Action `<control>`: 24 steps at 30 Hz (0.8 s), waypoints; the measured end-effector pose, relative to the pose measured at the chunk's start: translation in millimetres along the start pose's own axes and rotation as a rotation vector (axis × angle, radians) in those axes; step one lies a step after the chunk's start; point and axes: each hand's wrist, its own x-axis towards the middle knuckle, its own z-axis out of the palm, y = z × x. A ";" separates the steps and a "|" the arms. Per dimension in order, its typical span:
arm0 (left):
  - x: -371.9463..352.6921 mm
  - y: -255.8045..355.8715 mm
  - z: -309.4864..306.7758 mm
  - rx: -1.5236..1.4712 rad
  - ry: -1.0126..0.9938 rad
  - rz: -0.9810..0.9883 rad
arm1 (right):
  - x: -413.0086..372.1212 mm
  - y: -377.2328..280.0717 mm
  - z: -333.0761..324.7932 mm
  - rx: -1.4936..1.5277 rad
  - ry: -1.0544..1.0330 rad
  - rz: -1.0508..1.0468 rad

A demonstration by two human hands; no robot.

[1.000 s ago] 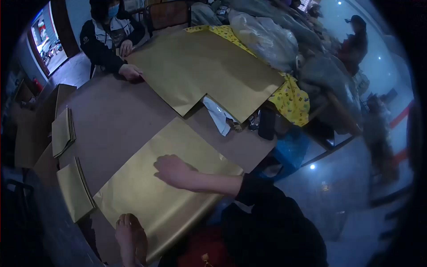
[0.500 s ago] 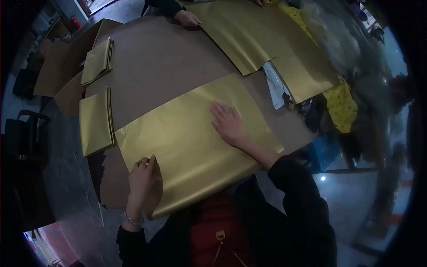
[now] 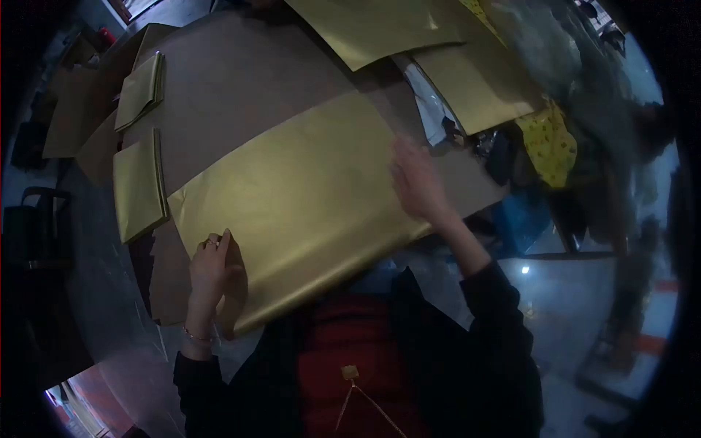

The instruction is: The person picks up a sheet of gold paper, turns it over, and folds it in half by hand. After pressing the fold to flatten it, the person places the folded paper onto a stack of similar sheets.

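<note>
A large gold sheet [image 3: 307, 182] lies across the brown cardboard-covered table in front of me, its near edge curling over the table's edge. At the sheet's left part, my left hand [image 3: 210, 270] has its fingers closed; whether they pinch the sheet is hidden. My right hand [image 3: 418, 175] is at the sheet's right edge, blurred, and its fingers are hard to make out. Two folded gold stacks, a nearer one [image 3: 139, 186] and a farther one [image 3: 139, 91], rest along the table's left side.
Another gold sheet [image 3: 372, 29] is raised at the far side, near a co-worker's blurred hand. Under it lie more gold sheet [image 3: 475, 84] and a white piece [image 3: 429, 109]. Yellow patterned material [image 3: 549, 146] and clear plastic are at the right. Cardboard boxes [image 3: 73, 109] stand at the left.
My right hand has moved from the sheet's middle to its right edge. The far gold sheet has lifted and shifted away. The whole view has shifted slightly.
</note>
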 end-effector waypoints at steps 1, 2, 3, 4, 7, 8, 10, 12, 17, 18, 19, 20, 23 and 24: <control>1.8 0.0 -1.2 0.008 -0.033 -0.002 | 4.7 -32.3 7.3 0.126 -0.019 -0.025; 2.8 1.0 -1.6 0.011 -0.038 0.015 | 6.3 -56.2 34.3 0.107 -0.044 -0.126; 2.9 1.2 -0.7 -0.002 -0.027 0.019 | 9.2 -95.6 44.8 0.208 -0.110 -0.249; 1.5 -1.8 -0.2 -0.013 -0.018 0.015 | 12.3 -130.7 54.9 0.239 -0.235 -0.245; 3.4 1.2 2.5 -0.017 -0.059 -0.039 | -11.4 -182.9 102.4 0.268 -0.236 -0.375; 3.2 3.2 -1.6 -0.067 -0.065 -0.068 | -21.7 -187.6 114.7 0.206 -0.265 -0.370; 0.4 -4.4 0.6 -0.016 -0.048 0.011 | -35.0 -177.1 124.1 0.151 -0.268 -0.398; 0.4 0.7 -3.7 -0.036 -0.045 0.010 | -45.4 -141.6 110.7 0.104 -0.220 -0.382; -2.4 3.0 -4.8 -0.022 -0.023 -0.013 | -69.7 -29.9 60.2 -0.189 -0.167 -0.089; -2.4 2.7 -4.0 -0.029 -0.034 -0.015 | -73.1 -6.3 53.7 -0.254 -0.100 -0.044; -2.0 2.5 -3.7 -0.036 -0.045 -0.016 | -74.7 13.7 42.7 -0.242 -0.095 0.002; -0.6 4.0 -4.6 -0.038 -0.042 -0.024 | -75.2 29.6 32.5 -0.230 -0.089 0.048; -2.8 9.3 -5.5 -0.033 -0.060 -0.077 | -77.7 49.0 14.5 -0.283 -0.022 -0.030; -2.0 8.9 -2.6 -0.029 -0.059 -0.082 | -70.8 47.0 3.8 -0.279 -0.017 -0.049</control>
